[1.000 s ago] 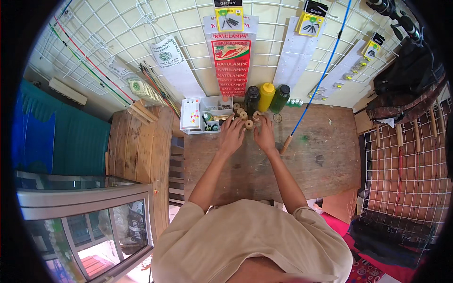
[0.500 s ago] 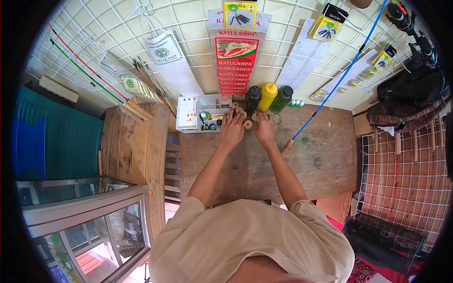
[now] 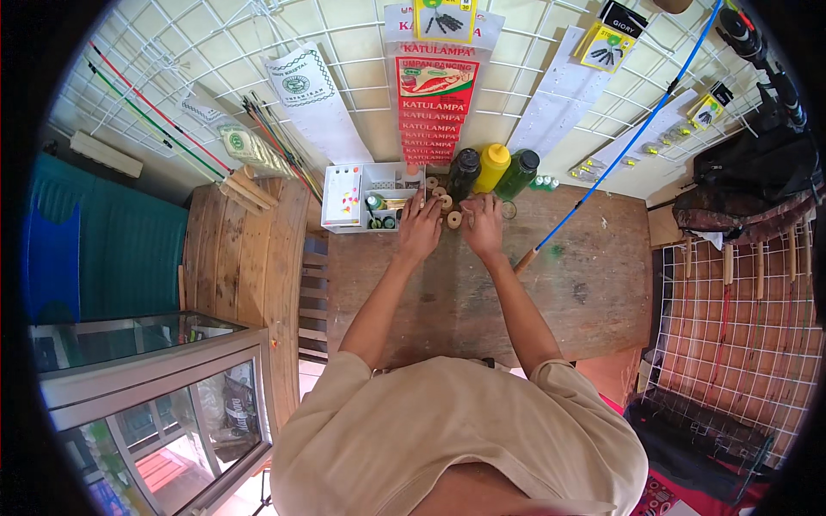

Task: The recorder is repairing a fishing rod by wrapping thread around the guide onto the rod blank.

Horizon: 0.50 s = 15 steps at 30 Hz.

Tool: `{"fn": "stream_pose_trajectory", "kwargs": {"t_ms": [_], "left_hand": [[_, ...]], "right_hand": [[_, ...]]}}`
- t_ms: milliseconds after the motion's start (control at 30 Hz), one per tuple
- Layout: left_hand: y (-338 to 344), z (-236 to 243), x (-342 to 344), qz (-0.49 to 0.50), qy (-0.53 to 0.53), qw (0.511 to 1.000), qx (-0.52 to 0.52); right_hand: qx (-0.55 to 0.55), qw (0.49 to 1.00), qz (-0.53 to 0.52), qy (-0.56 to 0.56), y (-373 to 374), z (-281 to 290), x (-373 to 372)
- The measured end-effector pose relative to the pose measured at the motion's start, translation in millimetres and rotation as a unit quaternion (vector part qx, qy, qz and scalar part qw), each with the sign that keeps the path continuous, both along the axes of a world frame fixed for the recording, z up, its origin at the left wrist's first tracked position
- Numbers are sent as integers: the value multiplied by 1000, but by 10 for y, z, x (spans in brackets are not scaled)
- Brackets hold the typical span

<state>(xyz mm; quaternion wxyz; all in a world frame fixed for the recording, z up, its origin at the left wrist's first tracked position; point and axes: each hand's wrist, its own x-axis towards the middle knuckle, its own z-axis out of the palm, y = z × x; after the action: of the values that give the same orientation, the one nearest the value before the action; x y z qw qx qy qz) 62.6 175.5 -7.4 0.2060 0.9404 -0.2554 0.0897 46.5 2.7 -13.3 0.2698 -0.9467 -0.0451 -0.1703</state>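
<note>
My left hand (image 3: 418, 230) rests over the left side of a small cluster of cork rings (image 3: 454, 218), with its fingers apart and bent onto them, beside a white divided box (image 3: 342, 201) of small items. My right hand (image 3: 482, 225) is at the cluster's right, its fingers closed on what looks like a cork ring, mostly hidden by them. Just behind the rings stand a dark bottle (image 3: 465, 176), a yellow squeeze bottle (image 3: 492, 168) and a green bottle (image 3: 518, 179). All sit on a worn wooden table (image 3: 585, 292).
A blue rod (image 3: 572, 211) slants across the table's right side. A wire grid (image 3: 344, 60) with hanging packets backs the table. A wooden surface (image 3: 225, 267) and a glass-panelled case (image 3: 155, 413) stand left; another grid (image 3: 731, 344) with rod handles and a black bag (image 3: 740, 146) are at right.
The whole view has shifted slightly. My hands stay at the cork rings; the right one has edged left and its fingers have drawn in over a ring.
</note>
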Motion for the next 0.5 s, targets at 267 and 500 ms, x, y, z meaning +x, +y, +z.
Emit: {"fn": "stream_pose_trajectory", "kwargs": {"t_ms": [267, 500], "left_hand": [[38, -78, -66, 5, -29, 999, -31], [162, 35, -219, 13, -19, 995, -93]], "right_hand": [[-151, 988, -8, 34, 162, -10, -64], [-28, 998, 15, 62, 166, 94, -110]]}}
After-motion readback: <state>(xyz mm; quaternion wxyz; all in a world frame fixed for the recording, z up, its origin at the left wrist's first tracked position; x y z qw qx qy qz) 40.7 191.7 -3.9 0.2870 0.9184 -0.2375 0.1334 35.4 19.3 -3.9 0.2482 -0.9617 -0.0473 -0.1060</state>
